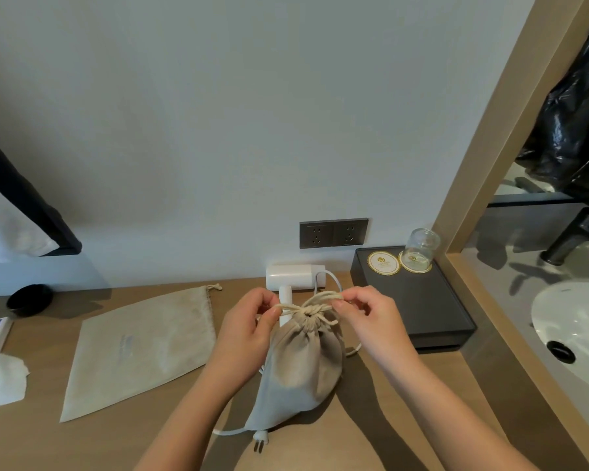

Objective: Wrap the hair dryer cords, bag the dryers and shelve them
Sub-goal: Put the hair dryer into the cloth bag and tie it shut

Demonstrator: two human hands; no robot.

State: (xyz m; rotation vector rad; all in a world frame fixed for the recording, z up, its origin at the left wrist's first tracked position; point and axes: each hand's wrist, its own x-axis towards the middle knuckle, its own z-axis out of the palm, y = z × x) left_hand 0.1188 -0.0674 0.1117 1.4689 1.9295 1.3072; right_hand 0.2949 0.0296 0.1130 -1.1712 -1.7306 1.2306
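The cinched bag (296,368) hides its contents and part of the dryer (293,275).

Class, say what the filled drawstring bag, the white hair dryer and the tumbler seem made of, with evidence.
Filled bag: matt woven cloth, perhaps cotton; it gathers and creases. Hair dryer: likely plastic, smooth, softly glossy white. Tumbler: probably clear glass; the coaster shows through.

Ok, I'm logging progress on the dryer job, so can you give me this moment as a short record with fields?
filled bag: stands on the counter, mouth cinched
drawstring: pinched by left hand and right hand
flat bag: lies left of the filled bag, untouched
hair dryer: unbagged, behind the filled bag, by the wall
plug: loose on the counter at the filled bag's near end
shelving: not yet done
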